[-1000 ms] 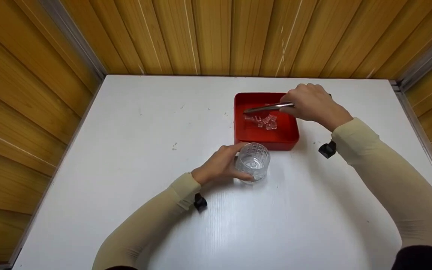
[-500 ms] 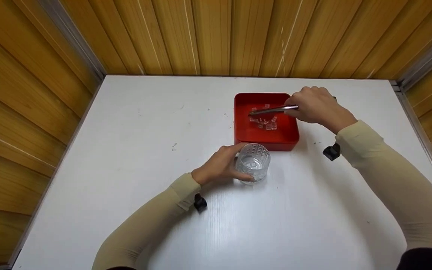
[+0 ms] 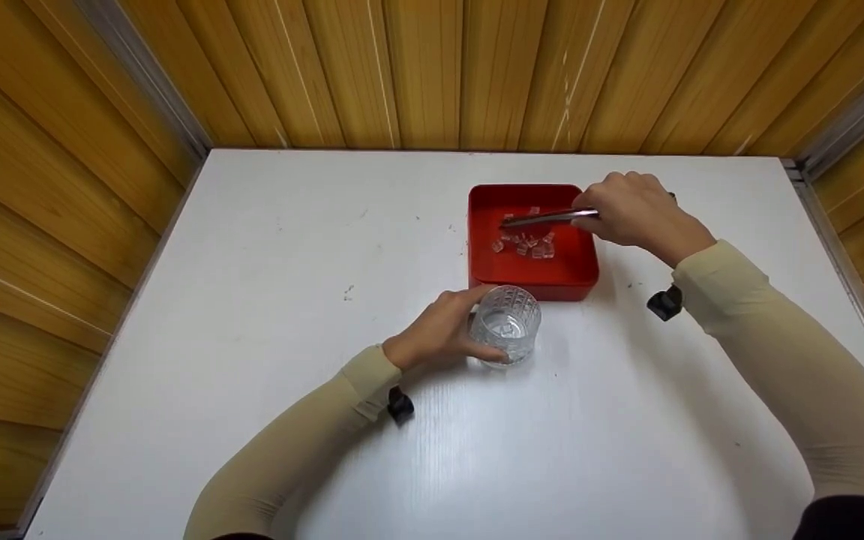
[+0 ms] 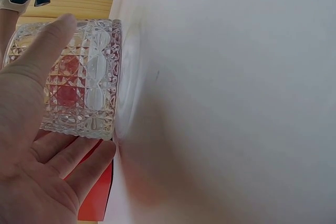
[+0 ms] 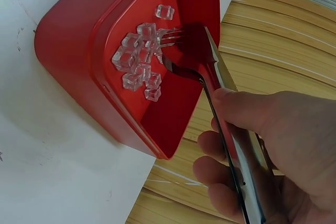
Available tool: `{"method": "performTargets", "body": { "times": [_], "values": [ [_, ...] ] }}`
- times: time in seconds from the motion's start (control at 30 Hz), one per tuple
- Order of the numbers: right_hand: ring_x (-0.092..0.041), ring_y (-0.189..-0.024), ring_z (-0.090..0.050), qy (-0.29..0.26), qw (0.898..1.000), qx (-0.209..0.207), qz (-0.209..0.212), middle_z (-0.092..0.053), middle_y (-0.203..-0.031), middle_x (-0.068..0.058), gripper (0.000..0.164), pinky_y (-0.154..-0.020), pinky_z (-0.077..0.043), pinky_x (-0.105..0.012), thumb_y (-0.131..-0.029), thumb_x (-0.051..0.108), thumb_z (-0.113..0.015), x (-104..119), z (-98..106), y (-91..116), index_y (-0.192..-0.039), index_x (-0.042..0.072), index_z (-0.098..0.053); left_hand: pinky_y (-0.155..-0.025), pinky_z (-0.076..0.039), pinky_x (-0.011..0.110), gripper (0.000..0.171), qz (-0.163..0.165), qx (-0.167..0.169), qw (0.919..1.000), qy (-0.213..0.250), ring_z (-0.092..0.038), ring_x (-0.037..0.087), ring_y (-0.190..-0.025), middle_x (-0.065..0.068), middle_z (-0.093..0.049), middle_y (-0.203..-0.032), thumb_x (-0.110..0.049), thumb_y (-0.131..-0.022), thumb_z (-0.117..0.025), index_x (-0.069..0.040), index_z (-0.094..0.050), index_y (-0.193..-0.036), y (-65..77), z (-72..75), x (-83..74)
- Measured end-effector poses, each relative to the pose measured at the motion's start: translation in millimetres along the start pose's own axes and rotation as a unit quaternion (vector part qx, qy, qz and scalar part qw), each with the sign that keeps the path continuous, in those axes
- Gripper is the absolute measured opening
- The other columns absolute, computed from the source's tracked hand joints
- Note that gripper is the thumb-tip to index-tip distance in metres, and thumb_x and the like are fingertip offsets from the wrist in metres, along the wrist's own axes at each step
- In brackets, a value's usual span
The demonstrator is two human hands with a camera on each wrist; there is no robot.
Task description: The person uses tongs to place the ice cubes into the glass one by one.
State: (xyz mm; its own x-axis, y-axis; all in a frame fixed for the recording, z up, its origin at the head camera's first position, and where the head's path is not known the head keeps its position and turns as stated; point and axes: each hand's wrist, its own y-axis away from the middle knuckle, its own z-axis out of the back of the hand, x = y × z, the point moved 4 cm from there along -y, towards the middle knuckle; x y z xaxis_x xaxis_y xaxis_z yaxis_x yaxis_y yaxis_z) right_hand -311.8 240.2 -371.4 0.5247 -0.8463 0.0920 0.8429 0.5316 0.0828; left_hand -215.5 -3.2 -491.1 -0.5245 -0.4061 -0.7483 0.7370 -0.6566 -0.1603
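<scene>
My left hand (image 3: 443, 330) holds a clear cut-glass tumbler (image 4: 79, 80) upright on the white table, thumb on one side and fingers on the other. The tumbler (image 3: 507, 324) stands just in front of a red square box (image 3: 533, 291). My right hand (image 3: 631, 211) grips metal tongs (image 5: 223, 98) with fork-like tines. Their tips reach down into the box among several clear ice-like cubes (image 5: 128, 59). Whether a cube sits between the tips cannot be told. In the head view the tongs (image 3: 548, 217) slant in from the box's right side.
The white table (image 3: 289, 247) carries a few small dark marks. Wood-panelled walls (image 3: 432, 75) close off the back and both sides. The box's raised rim surrounds the cubes.
My right hand and the tongs have shifted slightly right over the box. A cube now lies apart at the left of the pile. The left hand and tumbler have stayed put.
</scene>
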Motion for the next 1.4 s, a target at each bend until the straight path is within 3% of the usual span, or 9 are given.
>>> {"method": "performTargets", "body": {
  "times": [0.8,1.07,1.4],
  "values": [
    [-0.022,-0.061,-0.049,-0.008,1.000,-0.006,-0.007,-0.071,-0.078,-0.005,0.017,-0.049,-0.039,-0.032,-0.095,0.015,-0.074,-4,5,8,-0.110,0.010,-0.080,-0.101,-0.048,0.020,0.088,-0.001,0.001,0.9999,0.014,-0.064,0.009,-0.116,-0.003,-0.070,-0.127,-0.041,-0.069,-0.096,-0.014,-0.057,-0.143,-0.5,-0.9,0.7],
    [-0.019,-0.059,-0.047,0.005,0.999,-0.048,0.016,-0.064,-0.067,0.001,0.005,-0.048,-0.034,-0.032,-0.093,0.015,-0.076,-2,11,18,-0.096,0.014,-0.081,-0.100,-0.048,0.020,0.088,-0.004,0.001,1.0000,0.004,-0.064,0.009,-0.115,-0.002,-0.070,-0.127,-0.041,-0.069,-0.096,-0.013,-0.057,-0.143,-0.3,-1.3,0.4],
    [-0.017,-0.055,-0.046,0.008,0.996,-0.086,0.031,-0.057,-0.061,0.001,0.003,-0.046,-0.033,-0.030,-0.092,0.014,-0.078,7,24,38,-0.094,0.015,-0.077,-0.099,-0.050,0.021,0.090,-0.009,-0.004,0.9999,0.008,-0.065,0.010,-0.116,0.000,-0.071,-0.127,-0.043,-0.068,-0.096,-0.012,-0.057,-0.143,-0.1,-0.3,1.0]
  ]
}}
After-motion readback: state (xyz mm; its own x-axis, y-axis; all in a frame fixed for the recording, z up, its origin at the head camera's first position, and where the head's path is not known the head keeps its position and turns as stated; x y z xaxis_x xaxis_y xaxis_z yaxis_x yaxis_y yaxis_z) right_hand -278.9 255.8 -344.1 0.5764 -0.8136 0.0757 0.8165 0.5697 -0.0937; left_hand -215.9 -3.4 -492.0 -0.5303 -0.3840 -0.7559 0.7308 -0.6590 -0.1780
